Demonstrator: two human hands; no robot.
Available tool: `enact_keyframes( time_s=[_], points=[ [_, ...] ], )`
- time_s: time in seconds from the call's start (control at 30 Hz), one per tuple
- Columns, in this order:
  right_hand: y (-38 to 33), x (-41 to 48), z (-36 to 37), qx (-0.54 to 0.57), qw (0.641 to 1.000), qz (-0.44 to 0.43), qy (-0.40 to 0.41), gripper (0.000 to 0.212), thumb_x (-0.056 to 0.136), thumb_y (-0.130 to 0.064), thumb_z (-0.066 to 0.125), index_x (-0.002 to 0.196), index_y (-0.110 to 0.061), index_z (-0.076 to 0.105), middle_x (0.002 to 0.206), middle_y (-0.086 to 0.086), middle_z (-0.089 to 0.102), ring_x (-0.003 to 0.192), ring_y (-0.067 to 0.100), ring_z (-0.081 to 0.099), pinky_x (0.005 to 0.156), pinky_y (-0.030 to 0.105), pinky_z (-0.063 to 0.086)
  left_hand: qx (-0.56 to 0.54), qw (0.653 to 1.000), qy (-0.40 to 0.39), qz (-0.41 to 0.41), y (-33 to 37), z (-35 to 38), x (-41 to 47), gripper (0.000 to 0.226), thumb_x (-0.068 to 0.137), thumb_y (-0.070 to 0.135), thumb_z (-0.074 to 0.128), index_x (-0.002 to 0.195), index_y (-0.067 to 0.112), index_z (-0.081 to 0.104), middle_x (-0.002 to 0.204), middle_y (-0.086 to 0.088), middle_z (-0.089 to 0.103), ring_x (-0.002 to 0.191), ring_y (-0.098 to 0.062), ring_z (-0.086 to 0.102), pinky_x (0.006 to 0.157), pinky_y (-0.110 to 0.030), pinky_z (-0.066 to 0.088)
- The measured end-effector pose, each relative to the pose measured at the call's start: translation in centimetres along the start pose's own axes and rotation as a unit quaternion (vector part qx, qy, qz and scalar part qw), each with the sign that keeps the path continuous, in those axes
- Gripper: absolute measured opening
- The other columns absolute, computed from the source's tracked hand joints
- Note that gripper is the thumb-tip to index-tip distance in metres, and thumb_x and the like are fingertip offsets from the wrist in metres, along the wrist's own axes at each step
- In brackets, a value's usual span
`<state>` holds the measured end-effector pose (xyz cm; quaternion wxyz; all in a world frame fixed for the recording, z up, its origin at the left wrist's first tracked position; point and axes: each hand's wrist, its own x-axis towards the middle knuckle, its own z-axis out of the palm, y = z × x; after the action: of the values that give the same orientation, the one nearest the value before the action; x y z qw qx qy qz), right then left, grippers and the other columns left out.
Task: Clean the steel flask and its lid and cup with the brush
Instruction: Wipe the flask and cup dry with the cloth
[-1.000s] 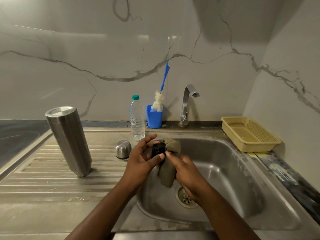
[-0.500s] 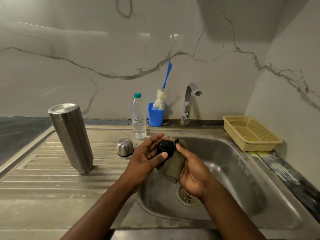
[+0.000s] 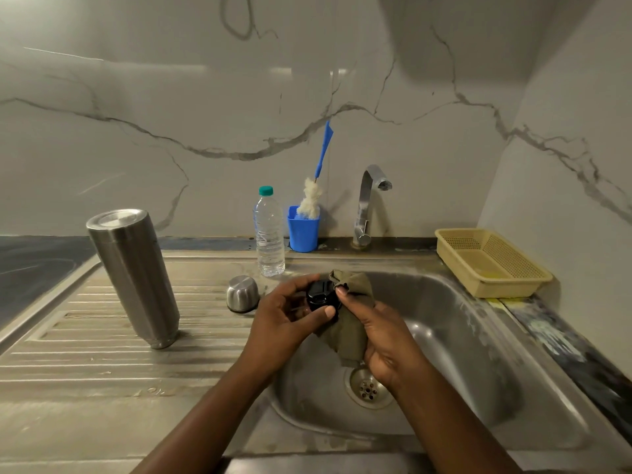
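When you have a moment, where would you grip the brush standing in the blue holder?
I'd pinch its blue handle from above: the brush stands head-down in the blue holder, with the handle sticking up clear, so it should lift out.

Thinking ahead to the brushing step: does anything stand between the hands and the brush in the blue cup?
Nothing visible does. The brush stands in the blue cup past the sink; the water bottle is beside it, not in front. But the left hand holds the black lid and the right hand the cloth.

Dim, wall glare, wide-angle edge warp, sharp
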<state>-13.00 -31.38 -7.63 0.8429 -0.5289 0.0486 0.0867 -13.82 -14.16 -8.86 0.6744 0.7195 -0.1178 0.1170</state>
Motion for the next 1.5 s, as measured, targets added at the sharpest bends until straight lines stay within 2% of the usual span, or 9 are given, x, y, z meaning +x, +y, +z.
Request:
enact_keyframes(
  time_s=[0.3, 0.4, 0.57, 0.83, 0.97, 1.07, 1.17, 1.3, 1.5],
  points=[
    [0.1, 0.9, -1.3, -0.12, 0.988, -0.083, 0.06, 0.02, 0.086, -0.025, 0.084, 0.1, -0.011, 0.081, 0.096, 0.014, 0.08, 0.092, 0.031, 0.078, 0.092, 0.058, 0.06, -0.015, 0.999, 0.012, -0.032, -0.2, -0.8, 0.6, 0.058, 0.085, 0.01, 0.084, 0.138, 0.026, 0.066, 0.124, 0.013, 0.075, 0.116, -0.011, 0.073, 0.098, -0.03, 0.06],
    [0.3, 1.1, -1.0, -0.121, 0.989, -0.077, 0.046, 0.021, 0.098, -0.03, 0.069, 0.113, -0.017, 0.076, 0.102, 0.009, 0.08, 0.098, 0.027, 0.077, 0.097, 0.055, 0.058, -0.007, 0.999, -0.006, -0.036, -0.2, -0.6, 0.4, 0.06, 0.085, 0.003, 0.083, 0.136, 0.029, 0.063, 0.126, 0.01, 0.072, 0.114, -0.012, 0.073, 0.092, -0.025, 0.06],
    [1.4, 0.7, 0.4, -0.185, 0.979, -0.085, -0.017, 0.02, 0.104, -0.031, 0.058, 0.125, -0.034, 0.059, 0.118, 0.004, 0.074, 0.11, 0.021, 0.071, 0.1, 0.053, 0.056, -0.019, 0.999, 0.003, -0.037, -0.7, -0.3, 0.3, 0.055, 0.085, -0.003, 0.082, 0.131, 0.021, 0.066, 0.126, 0.003, 0.073, 0.116, -0.018, 0.073, 0.098, -0.039, 0.061],
    [0.1, -0.3, -0.1, -0.249, 0.95, -0.187, -0.018, 0.018, 0.096, -0.011, 0.071, 0.104, -0.027, 0.075, 0.095, 0.0, 0.081, 0.089, 0.017, 0.077, 0.08, 0.036, 0.063, -0.015, 0.999, 0.042, -0.03, -0.6, -1.2, 1.1, 0.057, 0.085, 0.008, 0.086, 0.134, 0.029, 0.068, 0.127, 0.008, 0.075, 0.117, -0.013, 0.073, 0.103, -0.041, 0.059],
    [0.7, -0.2, 0.3, -0.32, 0.917, -0.239, 0.0, 0.016, 0.095, -0.018, 0.073, 0.103, -0.032, 0.077, 0.092, -0.007, 0.078, 0.086, 0.013, 0.074, 0.078, 0.038, 0.061, 0.01, 1.0, -0.001, -0.024, -0.3, -1.2, 0.9, 0.059, 0.086, 0.003, 0.084, 0.137, 0.025, 0.065, 0.127, 0.007, 0.074, 0.117, -0.008, 0.071, 0.102, -0.033, 0.059],
    [0.2, -0.1, 0.2, -0.299, 0.925, -0.232, -0.009, 0.013, 0.098, -0.019, 0.069, 0.104, -0.028, 0.078, 0.092, -0.004, 0.078, 0.086, 0.016, 0.074, 0.077, 0.039, 0.06, -0.002, 0.999, -0.037, -0.017, -0.4, -0.6, 0.5, 0.055, 0.088, -0.006, 0.079, 0.132, 0.023, 0.064, 0.124, 0.004, 0.076, 0.118, -0.014, 0.072, 0.098, -0.03, 0.06],
    [0.1, -0.2, 0.1, -0.305, 0.929, -0.208, -0.024, 0.014, 0.098, -0.022, 0.07, 0.108, -0.03, 0.076, 0.095, -0.005, 0.078, 0.088, 0.013, 0.075, 0.082, 0.041, 0.063, 0.001, 1.0, -0.025, -0.006, -0.4, -0.6, 0.5, 0.053, 0.089, -0.007, 0.077, 0.129, 0.025, 0.066, 0.123, 0.009, 0.076, 0.117, -0.012, 0.072, 0.097, -0.028, 0.059],
    [0.5, -0.2, -0.2, -0.385, 0.891, -0.239, -0.025, 0.016, 0.094, -0.028, 0.075, 0.11, -0.032, 0.076, 0.092, -0.013, 0.077, 0.085, 0.009, 0.073, 0.076, 0.041, 0.064, 0.028, 1.0, 0.011, 0.007, -0.3, -1.2, 0.8, 0.049, 0.09, 0.007, 0.08, 0.132, 0.028, 0.067, 0.126, 0.011, 0.075, 0.12, -0.008, 0.07, 0.102, -0.031, 0.058],
    [0.9, -0.2, 0.1, -0.35, 0.906, -0.238, -0.007, 0.011, 0.098, -0.028, 0.069, 0.105, -0.033, 0.076, 0.088, -0.008, 0.076, 0.08, 0.014, 0.073, 0.075, 0.046, 0.063, -0.004, 0.999, -0.031, -0.008, -0.1, -1.2, 0.5, 0.048, 0.093, -0.004, 0.073, 0.132, 0.022, 0.066, 0.125, 0.009, 0.076, 0.12, -0.01, 0.071, 0.096, -0.024, 0.058]
  ],
)
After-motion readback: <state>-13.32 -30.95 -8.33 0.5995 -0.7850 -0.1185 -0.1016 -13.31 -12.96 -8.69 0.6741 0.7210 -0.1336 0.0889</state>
